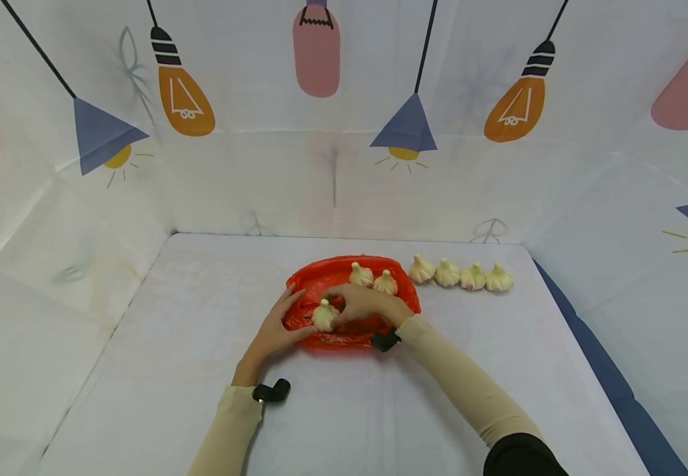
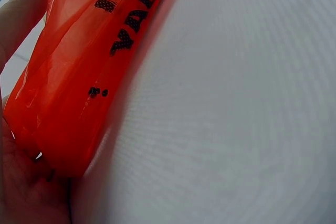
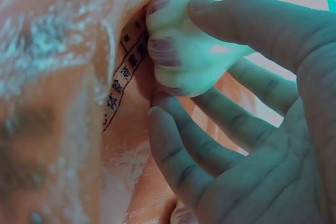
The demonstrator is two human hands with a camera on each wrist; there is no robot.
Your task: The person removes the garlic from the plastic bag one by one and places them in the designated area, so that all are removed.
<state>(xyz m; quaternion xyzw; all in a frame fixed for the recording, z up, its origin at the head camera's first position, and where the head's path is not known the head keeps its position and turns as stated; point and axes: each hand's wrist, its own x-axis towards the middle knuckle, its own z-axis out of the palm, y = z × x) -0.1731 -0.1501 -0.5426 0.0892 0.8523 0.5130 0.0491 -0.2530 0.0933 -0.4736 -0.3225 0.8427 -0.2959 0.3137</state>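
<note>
My right hand (image 1: 360,303) pinches a garlic bulb (image 1: 323,317) between thumb and fingers, over the left part of an open red plastic bag (image 1: 352,342). In the right wrist view, the thumb lies on the bulb (image 3: 184,40) and fingertips touch its underside. My left hand (image 1: 278,328) rests against the bag's left side, its thumb and fingers spread along the rim. The left wrist view shows the bag's printed side (image 2: 79,87) against that hand. Two more bulbs, one left (image 1: 361,274) and one right (image 1: 386,283), lie in the bag's far part.
Several garlic bulbs (image 1: 472,276) stand in a row on the white table (image 1: 213,297), right of the bag. A white sheet printed with lamps (image 1: 248,172) hangs behind and beside the table. Each wrist wears a small black device (image 1: 272,391).
</note>
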